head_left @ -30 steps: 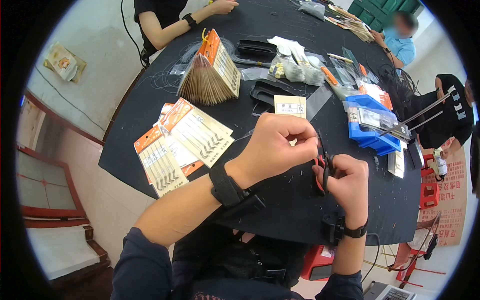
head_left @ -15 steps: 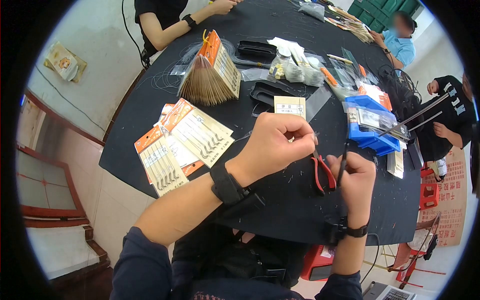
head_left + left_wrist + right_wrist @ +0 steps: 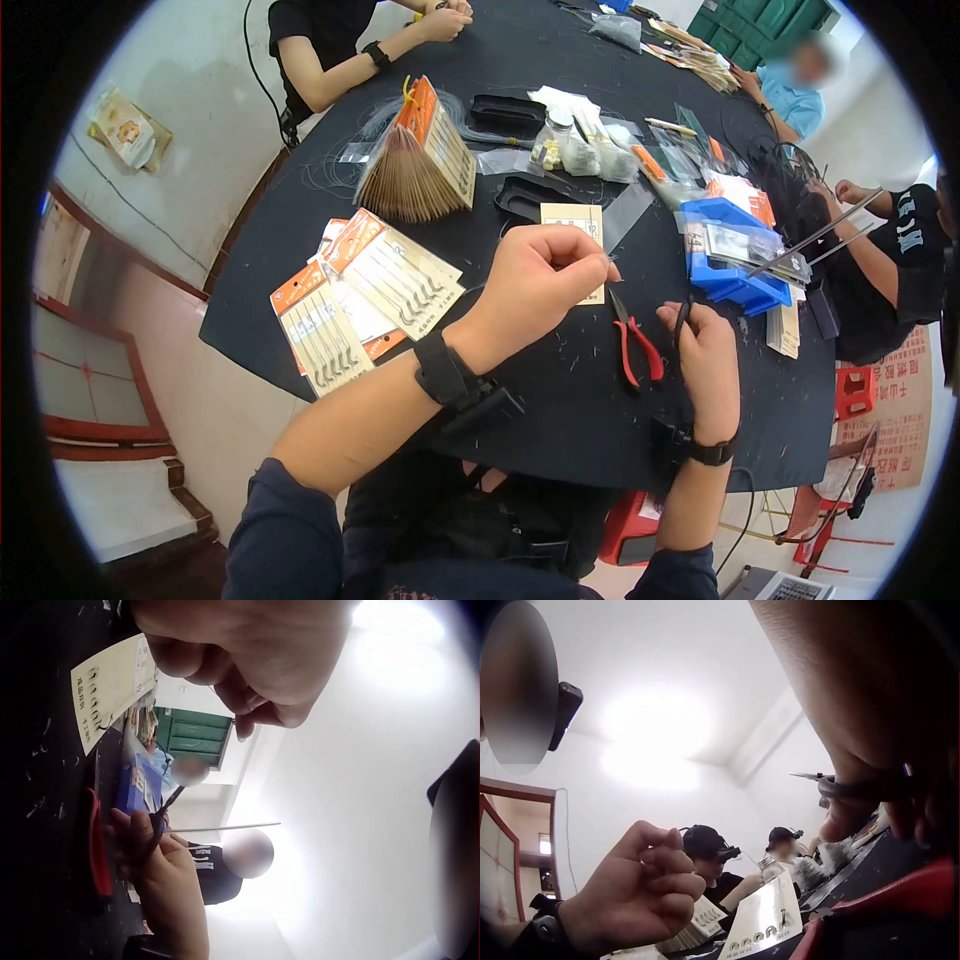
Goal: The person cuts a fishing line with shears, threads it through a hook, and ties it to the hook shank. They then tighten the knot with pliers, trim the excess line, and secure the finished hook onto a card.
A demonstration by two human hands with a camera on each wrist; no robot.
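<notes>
My left hand (image 3: 545,280) is raised over the table, thumb and forefinger pinched on something thin and tiny at their tips, too small to make out. To its right, my right hand (image 3: 708,365) holds black-handled scissors (image 3: 684,325), with thumb through a loop; the blade (image 3: 175,796) points up and away in the left wrist view. Between the hands, red-handled pliers (image 3: 650,350) lie on the black table. Behind my left fingers is a cream card (image 3: 560,214) carrying fish hooks, seen in the left wrist view.
Hook cards (image 3: 395,272) overlap at the left, before a fanned stack of cards (image 3: 420,165). Black trays (image 3: 520,200), a jar (image 3: 553,140) and plastic bags stand farther back. A blue bin (image 3: 735,285) with metal rods is at the right. Other people sit around the table.
My right hand has drawn the scissors away from my left fingertips, to the right. The pliers on the table have come into full view. My left hand keeps its pinch.
</notes>
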